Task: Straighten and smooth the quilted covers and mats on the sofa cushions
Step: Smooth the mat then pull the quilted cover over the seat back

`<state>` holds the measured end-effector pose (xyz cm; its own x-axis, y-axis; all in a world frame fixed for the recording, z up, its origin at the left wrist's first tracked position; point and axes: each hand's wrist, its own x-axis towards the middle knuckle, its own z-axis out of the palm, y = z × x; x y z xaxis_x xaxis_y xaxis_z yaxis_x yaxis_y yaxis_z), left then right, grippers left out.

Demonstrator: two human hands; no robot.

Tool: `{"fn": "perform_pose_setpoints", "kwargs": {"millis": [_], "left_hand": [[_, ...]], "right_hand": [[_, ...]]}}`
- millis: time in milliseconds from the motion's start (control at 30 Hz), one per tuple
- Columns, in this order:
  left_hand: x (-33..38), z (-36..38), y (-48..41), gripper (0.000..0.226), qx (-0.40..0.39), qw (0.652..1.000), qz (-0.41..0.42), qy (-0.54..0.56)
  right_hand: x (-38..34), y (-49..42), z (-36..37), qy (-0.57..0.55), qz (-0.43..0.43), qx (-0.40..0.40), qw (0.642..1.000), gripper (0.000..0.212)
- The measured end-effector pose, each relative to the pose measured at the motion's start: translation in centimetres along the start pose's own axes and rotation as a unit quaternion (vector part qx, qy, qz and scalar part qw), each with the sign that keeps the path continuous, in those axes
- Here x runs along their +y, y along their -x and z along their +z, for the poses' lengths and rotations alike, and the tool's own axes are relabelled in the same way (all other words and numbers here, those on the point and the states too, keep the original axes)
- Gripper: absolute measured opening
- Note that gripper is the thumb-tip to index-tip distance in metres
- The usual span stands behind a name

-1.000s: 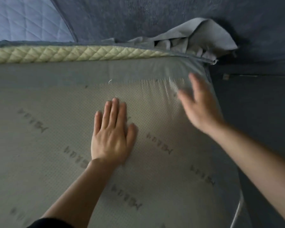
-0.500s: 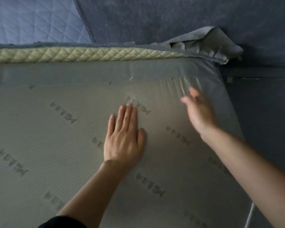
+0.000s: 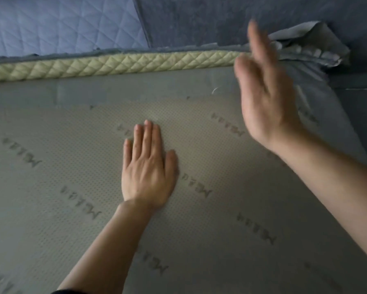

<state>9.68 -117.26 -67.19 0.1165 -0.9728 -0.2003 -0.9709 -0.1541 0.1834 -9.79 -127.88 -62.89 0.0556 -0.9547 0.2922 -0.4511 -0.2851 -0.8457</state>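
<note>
Nearest, the left hand (image 3: 147, 168) lies flat on the dotted grey mat (image 3: 51, 187), palm down, fingers straight and close together, gripping nothing. Further on and to the right, the right hand (image 3: 267, 98) is lifted off the mat, blurred, fingers loosely spread and empty. Behind it the mat's far right corner (image 3: 318, 47) is bunched and folded over. A yellow quilted edge (image 3: 118, 63) runs along the back, against the dark sofa back (image 3: 199, 20) and a blue quilted cover (image 3: 57, 24). Wide bare mat lies left.
</note>
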Motion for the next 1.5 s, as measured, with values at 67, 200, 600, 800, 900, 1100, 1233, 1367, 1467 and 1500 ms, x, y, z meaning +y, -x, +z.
{"fn": "perform_pose_setpoints", "kwargs": {"millis": [67,200,600,800,900,1100,1233,1367,1467,1500], "left_hand": [[-0.3,-2.5,-0.3,0.068,0.025,0.996,0.018,0.089],[-2.7,-8.0,0.7,0.062,0.231,0.961,0.017,0.150],[-8.2,-10.6,3.9,0.055,0.199,0.973,0.005,0.117],[-14.8,-10.8,6.4,0.063,0.169,0.981,-0.090,0.010],[-16.9,-7.4,7.3,0.067,0.027,0.992,-0.116,-0.043],[-20.1,-16.2,5.9,0.061,0.210,0.977,-0.040,0.001],[-23.9,-15.8,6.4,0.061,0.239,0.967,-0.086,-0.013],[-26.4,-10.3,8.3,0.065,0.099,0.988,-0.116,-0.027],[-26.7,-12.0,8.2,0.063,0.132,0.987,-0.084,0.028],[-27.1,-13.6,8.1,0.062,0.181,0.979,-0.084,0.048]], "right_hand": [[-0.6,1.3,3.6,0.074,-0.073,-0.011,0.995,0.055],[4.3,8.4,8.6,0.318,-0.088,-0.312,0.891,0.062],[-6.7,7.6,11.9,0.144,-0.083,-0.168,0.972,0.064],[-9.2,7.5,13.1,0.172,-0.002,-0.300,0.938,0.061],[-16.9,2.2,14.0,0.020,-0.098,-0.040,0.994,0.055],[-13.1,9.0,21.6,0.214,-0.159,-0.233,0.935,0.065],[-13.9,9.6,23.0,0.210,-0.041,-0.318,0.923,0.063],[-24.5,3.3,23.6,-0.022,-0.102,-0.045,0.993,0.052],[-25.6,2.9,26.2,-0.004,-0.225,0.056,0.973,0.042],[-24.5,4.5,27.9,0.046,-0.227,-0.041,0.972,0.051]]}}
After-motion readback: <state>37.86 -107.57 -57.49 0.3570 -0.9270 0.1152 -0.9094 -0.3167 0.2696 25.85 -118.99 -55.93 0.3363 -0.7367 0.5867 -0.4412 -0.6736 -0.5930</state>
